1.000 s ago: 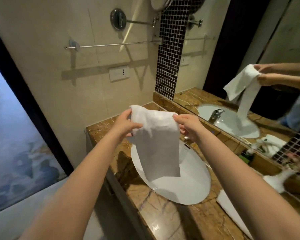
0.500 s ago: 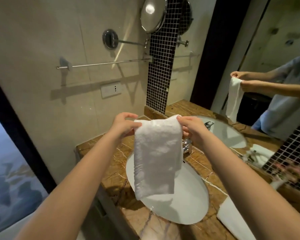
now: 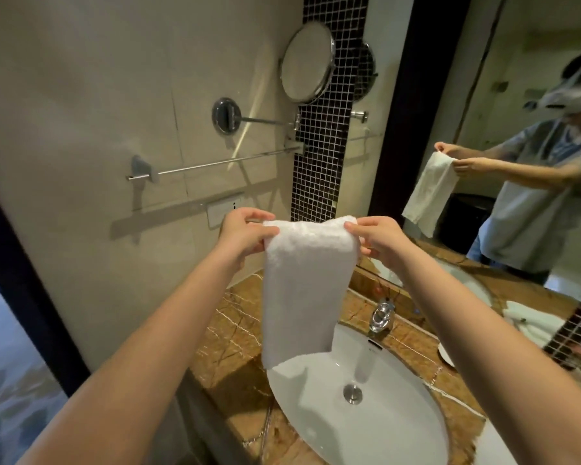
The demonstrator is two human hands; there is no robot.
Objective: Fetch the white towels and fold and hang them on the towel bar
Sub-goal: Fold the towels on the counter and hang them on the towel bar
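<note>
Two hands hold one white towel (image 3: 306,290) up in the air over the sink (image 3: 399,431). The left hand (image 3: 245,234) pinches the top left corner of the towel with its thumb and curled fingers. The right hand (image 3: 379,238) pinches the top right corner the same way. The towel is folded into a long strip. It hangs straight down, and its bottom edge dangles just over the far left rim of the sink. It does not look like it touches the sink.

The towel bar (image 3: 222,161) is on the wall high up and to the left of the sink, and nothing hangs on it. A round mirror (image 3: 307,62) on a metal arm sits even higher above the sink. The shiny tap (image 3: 381,315) stands just behind the sink. The brown stone counter (image 3: 235,333) goes all around the sink. Behind the sink, a big wall mirror (image 3: 524,95) shows the person holding the towel.
</note>
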